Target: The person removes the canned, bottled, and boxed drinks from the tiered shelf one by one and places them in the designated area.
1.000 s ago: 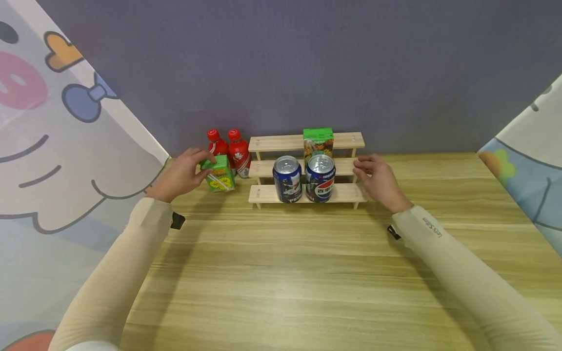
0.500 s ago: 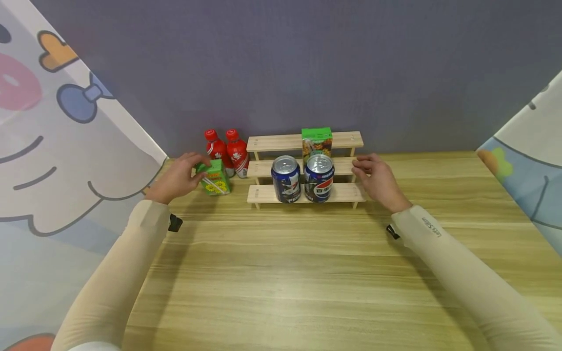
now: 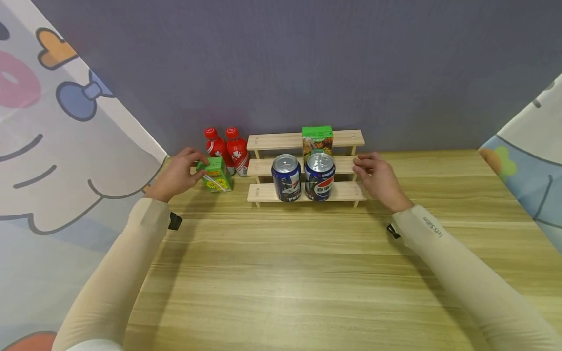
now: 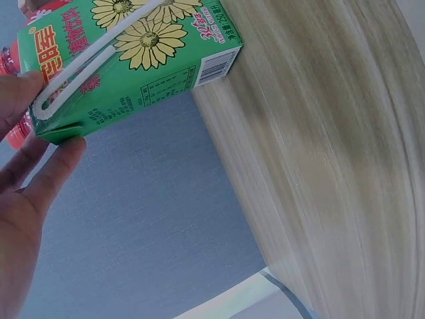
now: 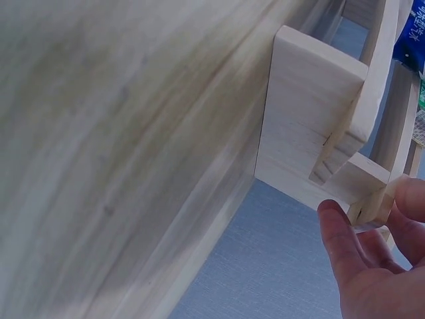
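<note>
In the head view my left hand [image 3: 177, 170] pinches the top of a green drink carton [image 3: 216, 176] with yellow flowers on its front. The left wrist view shows a white bent straw fixed to that carton [image 4: 143, 60], with thumb and fingers at its top end. My right hand [image 3: 378, 176] grips the right end of the middle step of a three-tier wooden display rack [image 3: 259, 194], thumb on top and fingers beneath. Two blue Pepsi cans [image 3: 286, 180] stand side by side on the front of the rack. Behind the right can, a second green carton [image 3: 317, 139] is partly hidden.
Two red bottles [image 3: 237, 153] with red caps stand left of the rack, behind the held carton. A grey wall [image 3: 281, 68] rises at the back of the wooden table [image 3: 281, 273]. Cartoon-printed panels [image 3: 57, 161] border the left and right sides.
My left hand has shifted the green carton slightly left, a little farther from the rack. My right hand stays at the rack's right end, and the cans have not moved.
</note>
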The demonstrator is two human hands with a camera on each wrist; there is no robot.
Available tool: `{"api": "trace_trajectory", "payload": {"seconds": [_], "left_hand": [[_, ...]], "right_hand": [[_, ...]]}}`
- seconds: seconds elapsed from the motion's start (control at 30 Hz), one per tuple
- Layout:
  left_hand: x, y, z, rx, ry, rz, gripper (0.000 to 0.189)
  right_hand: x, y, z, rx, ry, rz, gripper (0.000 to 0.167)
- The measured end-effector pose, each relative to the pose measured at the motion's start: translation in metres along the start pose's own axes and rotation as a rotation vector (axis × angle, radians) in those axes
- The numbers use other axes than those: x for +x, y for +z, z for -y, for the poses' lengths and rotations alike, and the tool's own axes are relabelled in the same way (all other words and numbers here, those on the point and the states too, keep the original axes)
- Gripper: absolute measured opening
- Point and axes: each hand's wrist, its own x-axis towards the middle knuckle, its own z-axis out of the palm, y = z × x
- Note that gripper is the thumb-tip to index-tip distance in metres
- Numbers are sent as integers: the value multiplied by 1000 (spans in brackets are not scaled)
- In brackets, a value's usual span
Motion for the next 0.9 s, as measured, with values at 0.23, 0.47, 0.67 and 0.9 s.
{"api": "trace_trajectory", "payload": {"seconds": [0.23,0.47,0.67,0.9], "left_hand": [[1,0,0,37,-17,-7,19],[1,0,-1,58,-5,-19,19],[2,1,-1,74,-4,-24,18],[2,1,-1,65,-3,-25,18]], "right_hand": [[0,0,0,-1,-4,-2,28],[0,0,-1,-6,-14,-7,27],[0,1,-2,-16,-20,-11,26],[0,1,-1,-25,-30,-11,25]]}}
